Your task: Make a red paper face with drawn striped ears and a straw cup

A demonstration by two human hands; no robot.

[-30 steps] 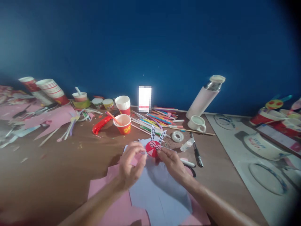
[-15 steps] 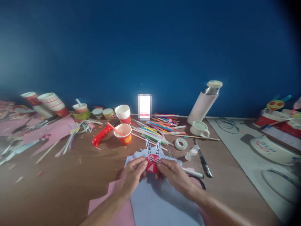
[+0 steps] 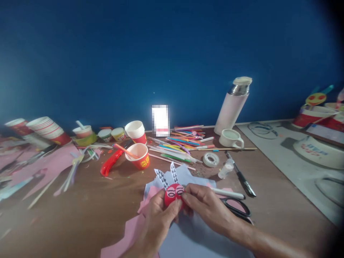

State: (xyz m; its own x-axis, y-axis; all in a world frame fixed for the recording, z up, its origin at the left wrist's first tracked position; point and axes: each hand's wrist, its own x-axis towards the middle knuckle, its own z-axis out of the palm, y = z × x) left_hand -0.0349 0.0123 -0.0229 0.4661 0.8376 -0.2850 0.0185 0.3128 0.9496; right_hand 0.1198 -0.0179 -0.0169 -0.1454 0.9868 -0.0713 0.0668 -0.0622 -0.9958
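Observation:
Between both hands is a round red paper face point(image 3: 174, 190) with drawn eyes and two white ears patterned with black marks. My left hand point(image 3: 161, 216) grips its lower left, the thumb lying across the front over the lower part. On its right edge, my right hand point(image 3: 204, 204) pinches with thumb and fingers. The face is held above bluish-grey paper point(image 3: 199, 238), with pink paper point(image 3: 120, 234) under and beside that. Close to my right hand lie a white marker point(image 3: 231, 194) and black-handled scissors point(image 3: 239, 209), partly hidden.
Beyond the hands are a red paper cup point(image 3: 138, 157), a red stapler-like tool point(image 3: 111, 163), coloured sticks and pens point(image 3: 185, 143), a tape roll point(image 3: 211, 159), a small clear bottle point(image 3: 225, 170), a black pen point(image 3: 243, 179), a mug point(image 3: 231, 139) and a tall flask point(image 3: 233, 107).
The paper face has turned and tilted left, and its ears lean left. My left thumb has moved across its lower front. The camera view has shifted, showing more of the scissors.

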